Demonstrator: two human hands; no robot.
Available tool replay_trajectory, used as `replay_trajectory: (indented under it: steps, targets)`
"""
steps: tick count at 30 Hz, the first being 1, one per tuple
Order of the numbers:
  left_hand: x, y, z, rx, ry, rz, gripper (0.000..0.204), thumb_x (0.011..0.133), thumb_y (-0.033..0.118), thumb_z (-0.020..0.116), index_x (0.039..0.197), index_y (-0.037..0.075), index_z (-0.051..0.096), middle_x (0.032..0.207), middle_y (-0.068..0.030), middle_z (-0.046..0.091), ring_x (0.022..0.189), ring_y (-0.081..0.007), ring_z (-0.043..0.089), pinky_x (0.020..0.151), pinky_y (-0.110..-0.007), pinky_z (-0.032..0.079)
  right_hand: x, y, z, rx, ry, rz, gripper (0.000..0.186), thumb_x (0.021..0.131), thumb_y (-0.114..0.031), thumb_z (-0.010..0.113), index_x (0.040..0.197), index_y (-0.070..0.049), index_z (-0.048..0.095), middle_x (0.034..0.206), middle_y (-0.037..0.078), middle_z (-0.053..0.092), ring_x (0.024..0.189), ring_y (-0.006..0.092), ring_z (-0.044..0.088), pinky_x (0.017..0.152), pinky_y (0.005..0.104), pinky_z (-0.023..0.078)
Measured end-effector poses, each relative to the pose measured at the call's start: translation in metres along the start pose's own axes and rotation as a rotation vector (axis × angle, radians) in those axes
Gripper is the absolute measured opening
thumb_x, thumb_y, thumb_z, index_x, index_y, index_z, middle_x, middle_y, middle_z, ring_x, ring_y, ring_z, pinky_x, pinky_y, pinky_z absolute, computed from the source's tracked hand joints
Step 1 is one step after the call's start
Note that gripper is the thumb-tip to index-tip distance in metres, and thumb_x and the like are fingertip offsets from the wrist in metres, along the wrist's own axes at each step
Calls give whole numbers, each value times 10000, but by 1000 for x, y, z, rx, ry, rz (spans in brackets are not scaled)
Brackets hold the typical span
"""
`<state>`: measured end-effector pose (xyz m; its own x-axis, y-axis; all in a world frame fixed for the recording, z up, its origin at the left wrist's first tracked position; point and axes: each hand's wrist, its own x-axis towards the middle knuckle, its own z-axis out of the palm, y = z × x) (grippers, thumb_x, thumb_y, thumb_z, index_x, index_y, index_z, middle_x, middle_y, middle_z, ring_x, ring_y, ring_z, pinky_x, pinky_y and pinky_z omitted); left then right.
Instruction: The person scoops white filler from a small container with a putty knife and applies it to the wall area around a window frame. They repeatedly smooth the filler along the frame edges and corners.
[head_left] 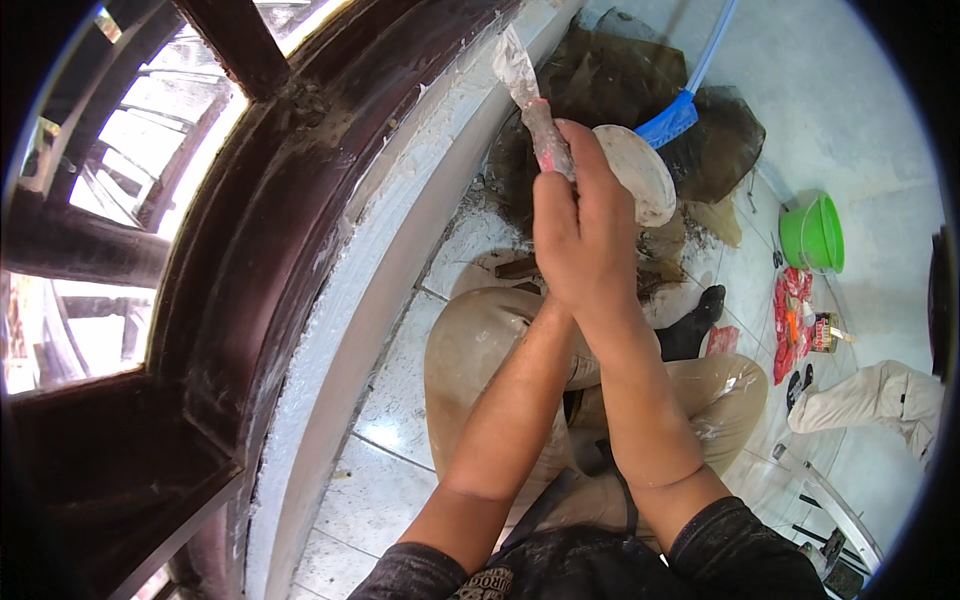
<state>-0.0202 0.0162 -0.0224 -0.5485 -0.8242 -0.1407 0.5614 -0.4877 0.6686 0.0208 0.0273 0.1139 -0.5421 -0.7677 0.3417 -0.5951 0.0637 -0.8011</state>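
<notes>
My right hand point(585, 225) grips the smeared reddish handle of a putty knife point(548, 135). Its blade carries whitish paste and points up beside the white ledge point(345, 265) along the curved dark wooden frame point(235, 215). From the lower left, my left forearm point(510, 420) runs behind the right wrist, which hides the left hand and its fingers. Just beyond the right hand, a round, off-white, paste-stained disc or shallow dish point(645, 180) shows; what supports it is hidden.
Dark stained sheets point(610, 75) cover tiles near a blue broom point(668, 122). To the right are a green bucket point(812, 233), a red bag point(790, 320), a can point(824, 332) and another person's trousered leg point(860, 405). A metal frame point(830, 500) lies at lower right.
</notes>
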Motion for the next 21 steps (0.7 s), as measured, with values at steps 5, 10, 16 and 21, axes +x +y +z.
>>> replay_trajectory:
  steps: [5,10,16,21]
  targets:
    - [-6,5,3,16,-9,23,563,1116,53,490,1648,-66,348,1259,-227,749,1095,-325,795,882,-436,714,-2,5,22,-216,37,-123,351,1022,-147,669,1332,17,669,881,230,743,762,380,744,683,452,555]
    - [-14,13,12,32,-33,74,563,1116,51,488,1648,-71,346,1258,-230,749,1099,-328,795,883,-435,714,-17,-6,29,-410,45,-257,348,1066,-151,633,1359,28,579,859,220,728,773,408,749,696,486,578]
    - [-5,7,10,77,-11,-1,565,1115,49,480,1645,-85,339,1264,-248,746,1106,-333,795,897,-435,715,-43,-3,37,-195,-33,-241,425,1066,-140,646,1441,30,538,834,229,707,731,426,744,615,473,587]
    - [1,0,-5,109,-27,25,574,1100,44,470,1642,-88,337,1265,-256,749,1095,-330,799,910,-441,712,-67,-21,45,-168,-43,-213,463,1053,-138,675,1454,61,559,884,237,729,747,400,757,627,447,590]
